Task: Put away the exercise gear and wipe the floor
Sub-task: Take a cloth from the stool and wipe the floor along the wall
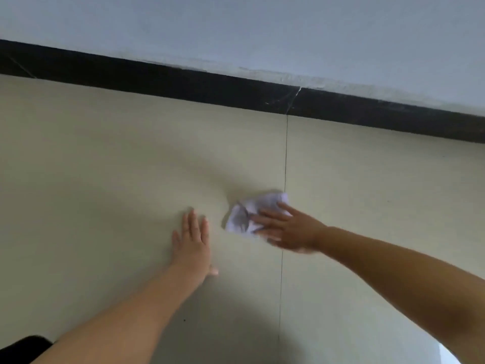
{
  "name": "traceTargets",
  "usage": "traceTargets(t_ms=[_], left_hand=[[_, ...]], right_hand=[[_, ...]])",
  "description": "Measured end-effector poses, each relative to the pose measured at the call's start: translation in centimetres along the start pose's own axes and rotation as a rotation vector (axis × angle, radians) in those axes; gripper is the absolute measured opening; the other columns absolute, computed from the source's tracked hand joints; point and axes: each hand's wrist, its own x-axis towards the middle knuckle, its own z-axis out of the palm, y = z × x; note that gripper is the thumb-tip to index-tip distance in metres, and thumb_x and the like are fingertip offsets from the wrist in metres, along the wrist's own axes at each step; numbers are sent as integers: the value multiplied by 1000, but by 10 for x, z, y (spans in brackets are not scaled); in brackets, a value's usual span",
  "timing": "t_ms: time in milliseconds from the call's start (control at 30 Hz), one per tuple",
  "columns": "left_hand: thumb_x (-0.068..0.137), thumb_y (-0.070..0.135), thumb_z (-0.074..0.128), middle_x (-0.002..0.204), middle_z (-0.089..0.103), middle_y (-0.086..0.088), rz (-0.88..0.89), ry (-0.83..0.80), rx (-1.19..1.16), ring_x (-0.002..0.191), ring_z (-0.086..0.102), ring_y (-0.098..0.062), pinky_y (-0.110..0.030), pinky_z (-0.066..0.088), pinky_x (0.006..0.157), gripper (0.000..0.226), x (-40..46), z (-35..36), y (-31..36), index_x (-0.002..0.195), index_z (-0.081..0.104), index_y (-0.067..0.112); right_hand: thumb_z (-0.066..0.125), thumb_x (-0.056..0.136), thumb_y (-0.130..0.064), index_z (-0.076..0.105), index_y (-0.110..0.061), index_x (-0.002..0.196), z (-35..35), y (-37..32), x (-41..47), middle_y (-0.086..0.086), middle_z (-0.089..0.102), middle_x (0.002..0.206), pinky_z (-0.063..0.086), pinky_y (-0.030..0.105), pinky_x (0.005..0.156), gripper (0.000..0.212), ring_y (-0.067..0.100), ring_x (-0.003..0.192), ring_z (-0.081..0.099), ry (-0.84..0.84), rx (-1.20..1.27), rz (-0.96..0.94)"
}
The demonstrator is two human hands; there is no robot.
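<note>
On the pale floor tile, the right hand (288,227) lies flat with fingers spread, pressing down on a crumpled white cloth (252,214) rather than clenching it; the cloth bunches out beyond the fingertips, just left of a thin grout line (285,158). Just beside the cloth but apart from it, the left hand (193,240) rests palm-down and empty, fingers extended, directly on the floor (105,166). Farther out, a black baseboard (183,82) runs slantwise across the top edge of the tiles, with a light grey wall (236,27) above it.
</note>
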Motion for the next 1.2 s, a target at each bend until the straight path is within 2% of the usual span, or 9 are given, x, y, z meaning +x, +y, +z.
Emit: traceTargets(t_ms=[133,333,433,500,633,767,867,1033,1200], left_hand=[[76,59,65,152,-25,-25,-12,-5,19,144,-17,-38,-49,12,117,123,-6,-5,2,147,-18,2],[75,59,65,152,-27,-25,-19,1,32,143,-19,-38,-48,9,118,124,-3,-1,0,147,-18,3],[73,60,66,152,-27,-24,-6,28,11,144,-19,-37,-49,8,117,125,-3,4,-3,148,-17,4],[72,60,67,152,-26,-24,-2,44,-1,144,-18,-36,-48,9,117,125,-3,6,-3,148,-16,5],[74,62,65,153,-25,-24,-4,43,29,144,-18,-36,-47,8,118,124,-2,7,-3,148,-17,5],[71,64,65,153,-24,-24,-15,39,33,145,-17,-36,-46,10,118,127,-3,5,-4,148,-17,4],[71,64,66,153,-23,-26,-40,23,52,145,-15,-37,-45,15,119,128,-3,0,1,148,-16,2],[74,56,70,151,-18,-33,-119,-52,96,144,-11,-43,-44,17,118,127,-3,-12,18,145,-15,-7],[94,37,49,155,-4,-28,-199,1,39,146,6,-38,-52,17,115,86,1,-31,51,149,-4,-2]], right_hand=[[17,102,-43,-6,-25,151,-54,107,58,0,-14,159,5,53,117,58,24,148,-7,9,232,408],[13,101,-46,-9,-28,151,-61,108,85,-2,-21,158,-6,54,115,58,20,146,-18,86,359,580],[5,98,-49,11,-24,152,-31,49,58,3,2,161,7,59,115,60,25,148,-1,218,292,372],[20,98,-45,31,-22,146,7,-11,17,7,23,157,16,59,112,54,28,146,13,261,203,175],[48,87,-46,43,-32,138,82,-122,-82,-1,27,155,13,55,113,53,26,146,18,180,24,-188],[45,89,-44,40,-36,138,87,-60,-84,-9,32,153,12,49,117,50,19,145,21,156,-121,-447],[25,100,-43,36,-31,142,54,36,-45,-3,32,153,17,51,114,46,21,144,24,231,25,-89],[9,102,-41,-4,-29,152,-23,140,13,-2,-13,160,-1,52,117,53,19,147,-10,176,467,696],[18,98,-41,22,-22,151,0,48,-1,4,11,160,19,57,112,57,25,147,15,221,355,584]])
